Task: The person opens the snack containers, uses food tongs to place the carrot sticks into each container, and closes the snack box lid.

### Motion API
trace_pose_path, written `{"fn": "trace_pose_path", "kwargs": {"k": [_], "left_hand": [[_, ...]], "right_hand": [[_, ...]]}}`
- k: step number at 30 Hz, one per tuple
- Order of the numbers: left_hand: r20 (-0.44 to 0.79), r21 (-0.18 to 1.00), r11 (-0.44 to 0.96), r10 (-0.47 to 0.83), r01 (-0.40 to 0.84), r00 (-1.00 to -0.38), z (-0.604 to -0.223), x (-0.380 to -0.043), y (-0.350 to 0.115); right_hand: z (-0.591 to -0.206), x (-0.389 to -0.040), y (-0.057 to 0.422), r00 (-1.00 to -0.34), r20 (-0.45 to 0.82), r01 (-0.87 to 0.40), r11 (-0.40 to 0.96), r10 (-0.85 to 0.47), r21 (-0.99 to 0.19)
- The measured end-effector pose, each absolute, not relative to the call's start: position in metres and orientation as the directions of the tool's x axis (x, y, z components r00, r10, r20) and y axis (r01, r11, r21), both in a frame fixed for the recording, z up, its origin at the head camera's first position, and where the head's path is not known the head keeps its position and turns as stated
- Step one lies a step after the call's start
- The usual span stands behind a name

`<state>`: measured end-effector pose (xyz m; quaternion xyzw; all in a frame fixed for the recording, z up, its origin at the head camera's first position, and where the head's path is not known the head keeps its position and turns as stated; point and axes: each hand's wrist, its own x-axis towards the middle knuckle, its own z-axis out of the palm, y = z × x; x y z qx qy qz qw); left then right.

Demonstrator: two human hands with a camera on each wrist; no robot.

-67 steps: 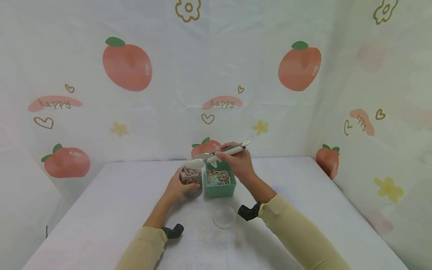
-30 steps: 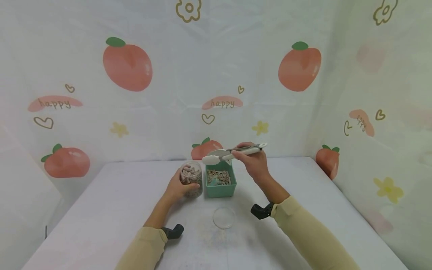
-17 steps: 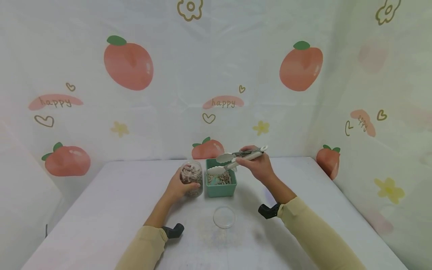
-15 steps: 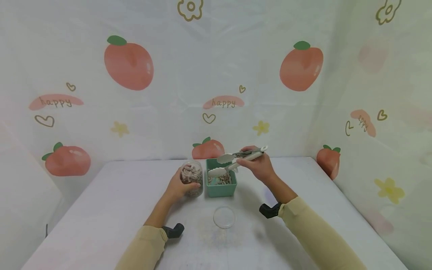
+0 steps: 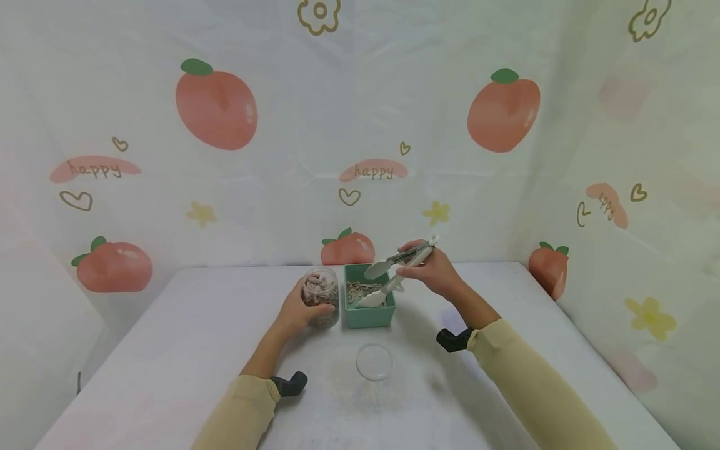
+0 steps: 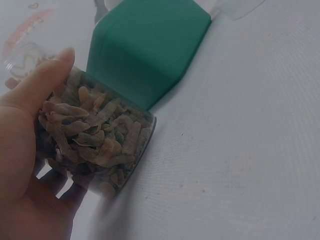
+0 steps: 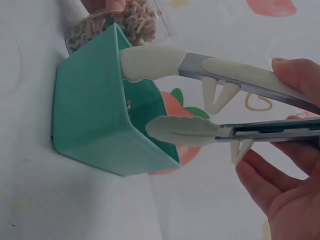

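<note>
My left hand (image 5: 298, 309) grips a clear jar (image 6: 100, 135) that stands upright on the table, thumb across its front. Brownish-grey dried strips fill the jar up to near its rim. Close on its right is a square green box (image 5: 368, 319) with more of these strips (image 5: 360, 290) inside. My right hand (image 5: 430, 270) holds white-tipped tongs (image 7: 240, 80) over the box, arms spread apart. In the right wrist view one tong head (image 7: 150, 62) dips past the box rim and the other (image 7: 182, 130) is at the opening, with nothing seen between them.
A round clear lid (image 5: 375, 362) lies on the white table (image 5: 236, 337) in front of the box. Behind the table hangs a white backdrop (image 5: 292, 212) printed with fruit and flowers. Dark wrist mounts (image 5: 454, 340) sit on both forearms.
The tongs have moved from the jar's mouth rightward to over the green box, spread apart, and tilted down into it. My left hand keeps hold of the jar in the same spot.
</note>
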<state>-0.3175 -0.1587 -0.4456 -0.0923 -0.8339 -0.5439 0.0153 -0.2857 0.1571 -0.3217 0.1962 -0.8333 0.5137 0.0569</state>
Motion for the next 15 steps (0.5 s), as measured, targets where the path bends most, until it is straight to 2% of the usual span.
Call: {"fn": "trace_pose_path", "kwargs": {"k": [8,15], "left_hand": [[0.132,0.900,0.399,0.139,0.177,-0.982,-0.444,-0.317,-0.158],[0.127,0.903,0.392,0.140,0.173,-0.982,-0.444,-0.316,-0.158]], "right_hand": [[-0.340,-0.309,0.166,-0.920,0.281,-0.381,0.463,-0.272,-0.800],[-0.343,-0.312,0.167,-0.922,0.270,-0.380,0.516,-0.278,-0.768]]}}
